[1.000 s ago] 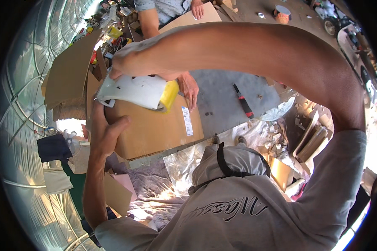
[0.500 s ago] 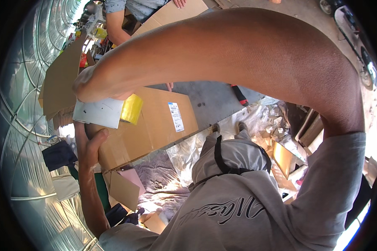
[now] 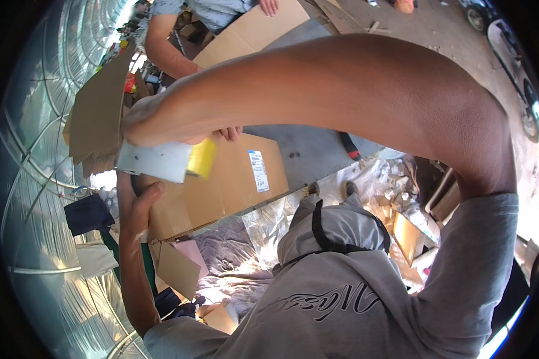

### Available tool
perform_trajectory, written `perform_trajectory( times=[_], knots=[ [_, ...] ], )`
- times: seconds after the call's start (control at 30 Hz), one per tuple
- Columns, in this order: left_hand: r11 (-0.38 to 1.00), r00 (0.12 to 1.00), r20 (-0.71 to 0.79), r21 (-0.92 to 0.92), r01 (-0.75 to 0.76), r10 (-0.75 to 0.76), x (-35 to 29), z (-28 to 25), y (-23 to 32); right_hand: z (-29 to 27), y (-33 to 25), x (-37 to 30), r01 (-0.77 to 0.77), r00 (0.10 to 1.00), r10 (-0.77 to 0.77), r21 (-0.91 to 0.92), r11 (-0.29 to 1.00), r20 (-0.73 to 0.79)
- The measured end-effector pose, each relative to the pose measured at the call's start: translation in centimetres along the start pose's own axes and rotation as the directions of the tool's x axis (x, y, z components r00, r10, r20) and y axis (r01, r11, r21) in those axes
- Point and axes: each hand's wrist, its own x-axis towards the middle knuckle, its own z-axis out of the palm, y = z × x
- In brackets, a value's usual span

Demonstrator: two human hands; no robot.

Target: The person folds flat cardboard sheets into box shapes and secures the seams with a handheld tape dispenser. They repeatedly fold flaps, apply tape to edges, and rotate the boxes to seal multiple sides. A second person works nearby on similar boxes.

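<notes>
Head view: concrete floor (image 3: 317, 149), cardboard box (image 3: 221, 185), crumpled foil sheeting (image 3: 263, 221).

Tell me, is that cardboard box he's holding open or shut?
Shut, on the face that shows: the cardboard box presents one flat brown panel with a white label. The left hand steadies its edge. Other sides are hidden.

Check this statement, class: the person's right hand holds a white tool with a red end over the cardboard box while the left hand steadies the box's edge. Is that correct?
One detail is wrong: the end of the white tool is yellow, not red, as the head view shows. The rest stands: the right hand holds it over the cardboard box, and the left hand steadies the box's edge.
</notes>
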Motion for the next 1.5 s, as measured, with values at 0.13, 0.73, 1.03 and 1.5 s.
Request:
perform_trajectory(
  times=[0.13,0.73,1.03,1.5],
  knots=[
    [0.989,0.991,-0.025,0.080,-0.126,0.128,0.5,0.4,1.0,0.0,1.5,-0.8,-0.039,0.999,0.039,0.067,0.997,0.000],
    [0.883,0.957,-0.049,0.401,-0.243,0.286,0.0,0.0,0.8,0.1,12.8,-5.9,-0.165,0.980,0.191,0.320,0.933,-0.051],
    [0.858,0.964,0.011,0.453,-0.242,0.266,-0.2,-0.2,1.2,1.5,15.6,-2.4,-0.157,0.987,0.134,0.430,0.889,0.085],
    [0.576,0.968,-0.173,0.817,0.038,0.182,2.5,5.2,4.0,-0.2,17.0,-0.3,-0.317,0.942,0.257,0.319,0.893,0.217]
  ],
)
